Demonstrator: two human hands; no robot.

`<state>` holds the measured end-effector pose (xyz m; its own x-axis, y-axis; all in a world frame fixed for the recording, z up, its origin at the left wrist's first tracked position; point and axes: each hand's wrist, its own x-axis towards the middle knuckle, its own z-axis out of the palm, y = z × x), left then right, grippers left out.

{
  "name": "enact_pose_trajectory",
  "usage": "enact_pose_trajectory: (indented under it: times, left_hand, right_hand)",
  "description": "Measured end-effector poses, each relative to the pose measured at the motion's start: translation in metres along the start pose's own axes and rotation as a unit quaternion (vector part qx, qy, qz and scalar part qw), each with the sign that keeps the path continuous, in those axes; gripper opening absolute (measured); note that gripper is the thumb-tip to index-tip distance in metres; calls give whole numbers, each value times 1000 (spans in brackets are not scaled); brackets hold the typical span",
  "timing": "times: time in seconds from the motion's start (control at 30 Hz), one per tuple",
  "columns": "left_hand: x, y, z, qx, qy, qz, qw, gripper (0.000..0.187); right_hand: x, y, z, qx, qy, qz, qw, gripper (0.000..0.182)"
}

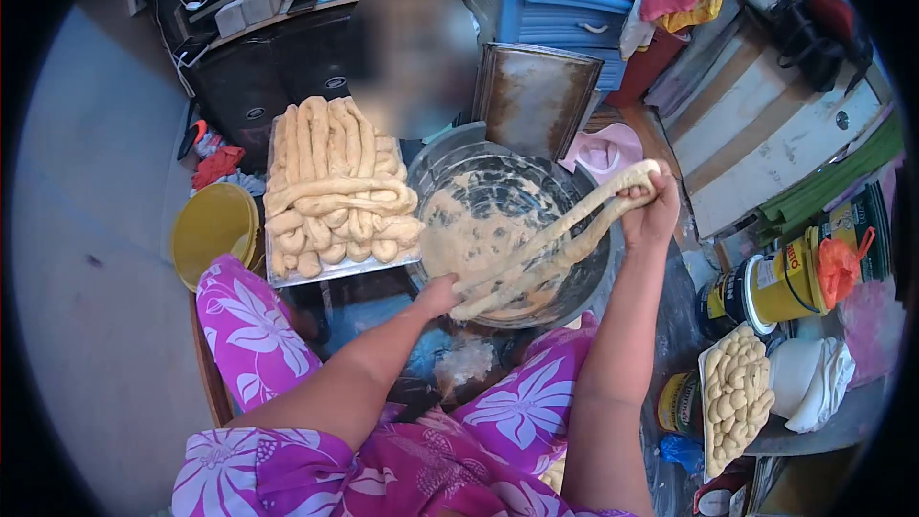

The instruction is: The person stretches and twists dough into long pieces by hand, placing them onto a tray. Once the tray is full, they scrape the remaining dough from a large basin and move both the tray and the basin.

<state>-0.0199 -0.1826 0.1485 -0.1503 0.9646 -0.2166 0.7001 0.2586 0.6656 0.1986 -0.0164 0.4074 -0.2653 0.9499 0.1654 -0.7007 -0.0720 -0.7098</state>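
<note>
A long doubled dough rope [565,239] stretches slantwise over a wide dark basin [445,148]. My right hand [651,206] is raised over the basin's right side, its fingers wrapped round the looped upper end. Lower down, at the basin's near left rim, my left hand [438,297] grips the other end; part of its fingers is hidden. Flour coats the inside of the basin. Close on the left, a metal tray [356,274] is loaded with braided dough pieces [330,230], with several long dough ropes [330,139] lying across them.
A yellow bucket [215,235] stands left of the tray. An upright baking tray [536,101] leans behind the basin, near a pink seat-like item [603,148]. On the right are paint buckets [785,282] and another tray of shaped dough [737,397]. Blue drawers [565,29] stand behind.
</note>
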Motion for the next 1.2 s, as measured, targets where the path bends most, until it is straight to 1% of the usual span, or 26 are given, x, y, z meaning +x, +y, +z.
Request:
enact_pose_trajectory:
  times: [0.07, 0.1, 0.23, 0.3, 0.33, 0.4, 0.43, 0.47, 0.5, 0.53, 0.57, 0.6, 0.63, 0.67, 0.7, 0.73, 0.77, 0.8, 0.83, 0.87, 0.93, 0.97, 1.0, 1.07, 1.13, 1.2]
  left_hand:
    - [-11, -12, -1, -38, -61, -49, 996, 44]
    - [-6, -11, 1, -74, -55, -49, 995, 45]
    - [8, 54, -36, -275, -67, 29, 959, 61]
    - [5, 112, -88, -320, -173, 30, 931, 67]
    - [3, 136, -108, -339, -198, 64, 918, 66]
    - [-2, 180, -143, -357, -220, 97, 903, 65]
    - [-6, 200, -159, -237, -203, 143, 939, 63]
    - [-4, 210, -165, -113, -184, 185, 959, 60]
    - [7, 210, -160, -25, -58, 293, 954, 57]
    - [17, 209, -154, 66, 70, 391, 915, 54]
    - [10, 224, -163, 69, 87, 345, 932, 52]
    - [4, 238, -174, 73, 103, 297, 946, 49]
    - [4, 244, -181, 73, 99, 296, 947, 49]
    - [6, 248, -187, -44, 49, 251, 966, 50]
    - [8, 249, -190, -159, -1, 201, 966, 52]
    - [15, 243, -186, -160, -2, 200, 967, 52]
    - [23, 233, -178, -384, 111, 242, 884, 56]
    - [31, 224, -169, -581, 214, 268, 738, 60]
    - [33, 221, -163, -579, 211, 271, 740, 60]
    - [32, 221, -156, -558, 115, 245, 784, 59]
    - [32, 219, -142, -495, -77, 182, 846, 58]
    - [44, 221, -144, -462, -112, 129, 871, 51]
    - [58, 225, -146, -462, -113, 129, 870, 51]
    - [69, 247, -159, -473, -44, 121, 872, 38]
    - [63, 286, -180, -519, 62, 141, 841, 13]
    - [58, 320, -215, -483, 92, 237, 838, 17]
  right_hand:
    - [-8, 9, -10, 30, 20, -9, 999, 8]
    - [-9, 11, -13, 17, 18, 7, 1000, 8]
    - [-9, 19, -10, -15, -17, 45, 999, 12]
    - [-14, 18, -1, -42, -23, 69, 997, 23]
    - [-18, 13, 5, -41, -22, 71, 996, 23]
    - [-20, 4, 14, -334, -68, 115, 933, 36]
    - [-16, 2, 7, -487, -141, 157, 847, 48]
    - [-13, 13, -4, -486, -142, 162, 847, 48]
    - [-10, 30, -19, -568, -228, 13, 790, 50]
    - [-10, 41, -29, -627, -305, -138, 703, 52]
    - [-13, 42, -25, -624, -317, -66, 711, 53]
    - [-17, 43, -21, -622, -316, -61, 714, 53]
    - [-21, 44, -10, -553, -300, 57, 776, 48]
    - [-22, 46, -3, -471, -277, 172, 820, 43]
    - [-21, 50, -2, -471, -213, 163, 840, 33]
    - [-20, 48, 2, -471, -213, 164, 840, 33]
    - [-20, 43, 8, -401, -182, 172, 881, 32]
    - [-19, 40, 11, -328, -149, 177, 916, 32]
    - [-15, 41, 6, -295, -133, 200, 925, 34]
    - [-12, 44, 2, -296, -132, 193, 926, 34]
    - [-15, 55, 2, -395, -150, 114, 899, 33]
    - [-26, 57, 16, -373, -143, 81, 913, 33]
    - [-25, 58, 17, -374, -141, 81, 913, 33]
    - [-19, 61, 19, -346, -117, 97, 926, 34]
    - [-16, 59, 17, -328, -104, 105, 933, 34]
    - [-26, 63, 30, -399, -167, 106, 895, 34]
